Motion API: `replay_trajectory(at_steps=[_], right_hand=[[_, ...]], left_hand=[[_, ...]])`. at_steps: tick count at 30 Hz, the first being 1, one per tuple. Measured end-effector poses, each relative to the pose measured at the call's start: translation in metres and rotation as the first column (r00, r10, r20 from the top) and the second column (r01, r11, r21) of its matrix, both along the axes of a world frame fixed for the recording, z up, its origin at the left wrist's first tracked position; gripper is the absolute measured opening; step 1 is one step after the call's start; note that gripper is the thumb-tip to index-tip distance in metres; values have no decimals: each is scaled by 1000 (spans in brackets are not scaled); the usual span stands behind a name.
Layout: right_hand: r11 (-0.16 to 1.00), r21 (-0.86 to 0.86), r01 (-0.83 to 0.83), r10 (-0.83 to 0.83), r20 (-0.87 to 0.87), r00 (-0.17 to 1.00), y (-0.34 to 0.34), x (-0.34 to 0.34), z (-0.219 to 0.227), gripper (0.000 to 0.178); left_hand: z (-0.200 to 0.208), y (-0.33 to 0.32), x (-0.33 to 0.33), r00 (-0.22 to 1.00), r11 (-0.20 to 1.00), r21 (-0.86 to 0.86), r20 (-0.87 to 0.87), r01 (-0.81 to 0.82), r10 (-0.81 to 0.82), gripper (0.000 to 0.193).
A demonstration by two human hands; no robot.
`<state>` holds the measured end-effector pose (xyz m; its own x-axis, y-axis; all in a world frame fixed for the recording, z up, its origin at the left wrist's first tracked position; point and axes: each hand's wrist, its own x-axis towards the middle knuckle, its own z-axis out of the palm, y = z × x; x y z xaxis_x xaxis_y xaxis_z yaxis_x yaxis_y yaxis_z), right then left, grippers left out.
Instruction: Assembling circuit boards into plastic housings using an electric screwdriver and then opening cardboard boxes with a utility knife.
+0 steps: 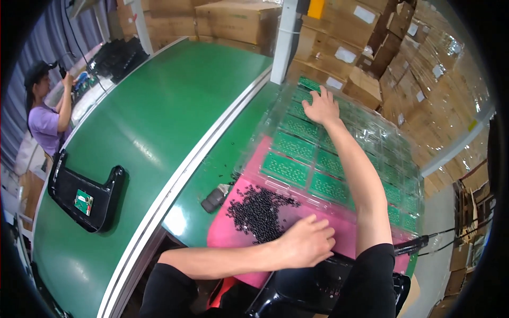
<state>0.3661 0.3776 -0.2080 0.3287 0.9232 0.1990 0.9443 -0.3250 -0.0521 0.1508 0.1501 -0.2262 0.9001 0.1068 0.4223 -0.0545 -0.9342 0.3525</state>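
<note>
My right hand [322, 107] reaches to the far end of a clear plastic tray [297, 190], its fingers spread over the green circuit boards [287, 168] laid in rows in it. Whether the fingertips touch a board I cannot tell. Closer to me, my left hand [307, 243] is curled above the pink mat [225, 225], palm down; its fingertips and anything in them are hidden. Beside it lies a heap of small black parts [257, 212]. A glossy black plastic housing [302, 286] sits below the left hand, partly covered by my right arm.
A dark block-shaped object [214, 200] lies at the mat's left edge. Past a white rail [185, 172], another black housing [93, 193] with a small green board rests on the green conveyor belt [175, 100]. A person [47, 122] works at the far left. Cardboard boxes [236, 21] stand behind.
</note>
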Motion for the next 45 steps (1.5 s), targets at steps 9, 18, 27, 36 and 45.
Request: replay_trajectory(at_steps=[9,18,27,36,45], right_hand=[[882,396,-256,205,167,964,1,30,0,39],[864,388,-322,486,-467,739,-264,-42,79,26],[934,336,-121,234,-321,918,-415,-64,73,26],[965,199,168,62,-802,594,-482,-82,32,14],[996,88,28,53,-794,606,-475,-92,-16,64]], left_hand=[[-2,2,1,976,998,-1,208,-64,63,26],[44,29,-21,838,909,1,388,-418,385,58],[45,16,-17,930,983,82,322,162,-180,62],[41,-13,-11,895,888,-281,-160,364,-417,60],[1,0,-18,842,904,-284,-352,320,-408,56]])
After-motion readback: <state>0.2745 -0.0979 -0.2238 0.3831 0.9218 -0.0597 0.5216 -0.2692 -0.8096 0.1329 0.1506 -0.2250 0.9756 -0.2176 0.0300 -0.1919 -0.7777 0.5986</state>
